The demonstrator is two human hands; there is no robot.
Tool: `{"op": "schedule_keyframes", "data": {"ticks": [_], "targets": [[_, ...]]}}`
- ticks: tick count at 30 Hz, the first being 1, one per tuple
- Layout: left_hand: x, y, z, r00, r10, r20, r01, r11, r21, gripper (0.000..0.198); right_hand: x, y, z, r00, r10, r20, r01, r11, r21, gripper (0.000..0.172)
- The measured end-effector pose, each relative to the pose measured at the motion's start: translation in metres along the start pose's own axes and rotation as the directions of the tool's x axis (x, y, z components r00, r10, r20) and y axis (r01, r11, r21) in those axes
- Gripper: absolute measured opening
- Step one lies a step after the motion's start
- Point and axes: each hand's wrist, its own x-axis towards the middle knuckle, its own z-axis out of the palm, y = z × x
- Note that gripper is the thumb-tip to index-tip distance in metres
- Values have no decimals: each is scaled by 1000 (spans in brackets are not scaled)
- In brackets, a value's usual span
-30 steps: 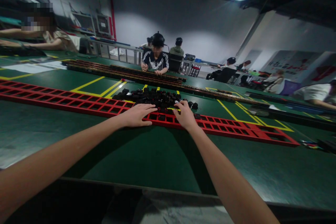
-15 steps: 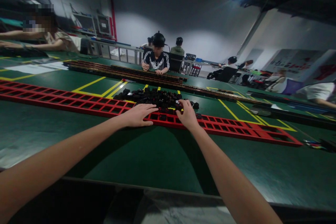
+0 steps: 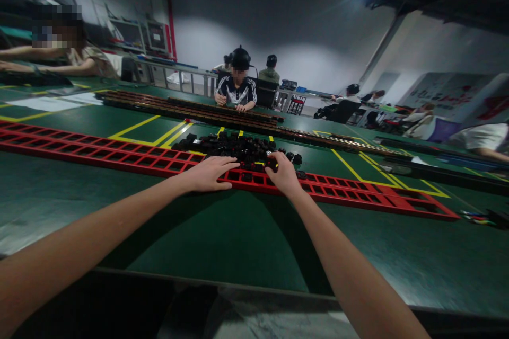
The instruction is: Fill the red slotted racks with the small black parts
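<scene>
A long red frame (image 3: 342, 186) with two rows of square openings lies across the green table. My left hand (image 3: 209, 174) rests on its near edge, fingers stretched out and holding nothing. My right hand (image 3: 285, 176) is over the same frame, thumb and forefinger curled together at the near edge of a heap of small black parts (image 3: 242, 145). Dark material shows between those fingertips, too small to make out. One black piece (image 3: 246, 176) sits in an opening between my hands, and another black piece (image 3: 301, 175) is just right of my right hand.
Beyond the heap lie long dark brown bars (image 3: 191, 111). A person (image 3: 236, 85) sits across the table, and another person (image 3: 75, 53) is at the left. White sheets (image 3: 51, 101) lie at left. Coloured wires (image 3: 477, 217) are near the frame's right end. Yellow lines mark the tabletop.
My right hand has shifted very slightly, its fingers still at the heap's edge. My left hand, the frame and the heap look the same.
</scene>
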Motion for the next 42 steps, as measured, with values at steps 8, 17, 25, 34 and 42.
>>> {"op": "schedule_keyframes", "data": {"ticks": [8, 17, 25, 34, 42], "targets": [[0, -1, 1, 1000, 1, -4, -1, 1000, -3, 70, 0, 1, 1, 999, -8, 36, 9, 999, -32, 48], [0, 0, -1, 1000, -7, 6, 7, 1000, -17, 71, 0, 0, 0, 998, 28, 60, -24, 997, -68, 33], [-1, 0, -1, 1000, -9, 11, 9, 1000, -9, 71, 0, -3, -2, 999, 12, 53, -7, 996, -89, 21], [1, 0, -1, 1000, -11, 12, 11, 1000, -13, 71, -2, -9, -3, 998, -30, -49, 25, 995, -96, 14], [0, -1, 1, 1000, -4, -1, 4, 1000, 1, 70, -3, -10, -3, 1000, 0, 14, 0, 1000, -13, 13]]}}
